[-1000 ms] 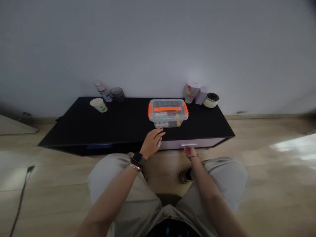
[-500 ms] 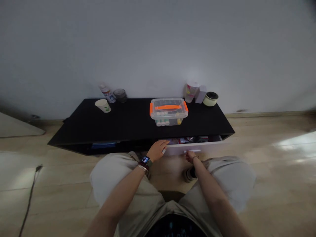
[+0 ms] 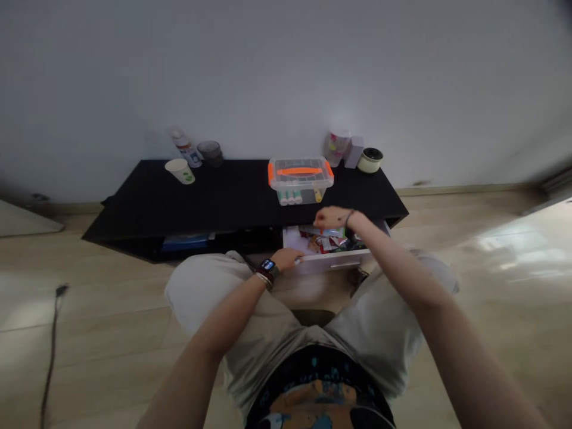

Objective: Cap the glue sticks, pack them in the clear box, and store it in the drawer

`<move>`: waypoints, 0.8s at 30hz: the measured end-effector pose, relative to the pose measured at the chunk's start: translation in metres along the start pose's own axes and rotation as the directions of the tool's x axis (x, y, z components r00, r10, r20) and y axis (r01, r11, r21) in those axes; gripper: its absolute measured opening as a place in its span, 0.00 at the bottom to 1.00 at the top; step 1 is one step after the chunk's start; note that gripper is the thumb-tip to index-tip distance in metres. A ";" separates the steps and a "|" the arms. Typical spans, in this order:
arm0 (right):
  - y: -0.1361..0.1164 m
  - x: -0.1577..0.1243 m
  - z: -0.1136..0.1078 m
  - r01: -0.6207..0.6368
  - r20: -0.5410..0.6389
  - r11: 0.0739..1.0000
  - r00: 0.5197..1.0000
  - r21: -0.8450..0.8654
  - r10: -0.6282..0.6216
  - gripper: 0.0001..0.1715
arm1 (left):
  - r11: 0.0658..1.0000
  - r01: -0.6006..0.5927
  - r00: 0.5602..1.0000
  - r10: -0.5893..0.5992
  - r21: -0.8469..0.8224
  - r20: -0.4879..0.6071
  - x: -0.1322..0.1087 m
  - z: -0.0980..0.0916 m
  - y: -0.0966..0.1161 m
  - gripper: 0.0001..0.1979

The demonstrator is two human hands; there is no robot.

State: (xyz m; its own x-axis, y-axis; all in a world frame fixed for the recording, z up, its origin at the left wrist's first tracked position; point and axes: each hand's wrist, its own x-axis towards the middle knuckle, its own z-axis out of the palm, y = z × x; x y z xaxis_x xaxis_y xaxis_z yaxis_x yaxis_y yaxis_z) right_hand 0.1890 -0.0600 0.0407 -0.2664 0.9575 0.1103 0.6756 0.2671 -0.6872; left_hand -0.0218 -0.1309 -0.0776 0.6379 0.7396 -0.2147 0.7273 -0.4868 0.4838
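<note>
My left hand (image 3: 287,258) grips the left end of the pulled-out white drawer's front (image 3: 326,263), fingers over its top edge. Over the drawer, near the edge of the black cabinet top, hovers my right hand (image 3: 333,217). Its fingers point left and bend downward, but blur hides whether they hold anything. Under it lie several small packets (image 3: 333,241) in red, white and green wrappers, jumbled in the drawer. A thin metal handle (image 3: 345,264) runs along the drawer front.
A clear box with orange clips (image 3: 301,179) holds white-capped tubes on the black cabinet (image 3: 232,202). Left of it are a paper cup (image 3: 181,171), a spray can (image 3: 185,147) and a dark glass (image 3: 211,154). A plastic cup (image 3: 336,148), a white box (image 3: 354,152) and a cream pot (image 3: 369,161) stand right.
The drawer has come further out, showing more of its contents. My right hand has left the handle and risen over the drawer. My left hand stays at the drawer's left end.
</note>
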 end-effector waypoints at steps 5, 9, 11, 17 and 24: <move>-0.020 0.075 -0.049 0.083 0.159 0.947 0.987 -0.311 -0.034 0.03 | 0.997 0.037 0.993 -0.043 0.063 0.111 -0.007 0.002 0.013 0.16; -0.026 0.101 -0.052 0.121 0.112 0.848 0.991 -0.516 -0.073 0.19 | 0.996 0.044 0.987 -0.056 0.078 0.151 -0.018 0.004 0.020 0.17; -0.027 0.109 -0.045 0.139 0.129 0.786 0.989 -0.602 -0.076 0.24 | 0.995 0.048 0.983 -0.062 0.085 0.171 -0.022 0.003 0.024 0.16; -0.035 0.137 -0.020 0.216 0.245 0.687 0.968 -0.694 -0.057 0.28 | 0.996 0.043 0.970 -0.062 0.084 0.236 -0.024 0.001 0.034 0.13; -0.044 0.159 -0.005 0.250 0.306 0.671 0.951 -0.698 -0.037 0.29 | 0.998 0.022 0.953 -0.040 0.064 0.301 -0.026 -0.003 0.035 0.13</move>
State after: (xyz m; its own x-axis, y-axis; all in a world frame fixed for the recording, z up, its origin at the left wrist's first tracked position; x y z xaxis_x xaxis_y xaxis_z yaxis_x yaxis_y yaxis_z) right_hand 0.1209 0.0813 0.0922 -0.4884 0.8680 -0.0891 0.8665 0.4945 0.0677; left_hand -0.0139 -0.1658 -0.0522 0.6547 0.5846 -0.4792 0.7558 -0.4995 0.4233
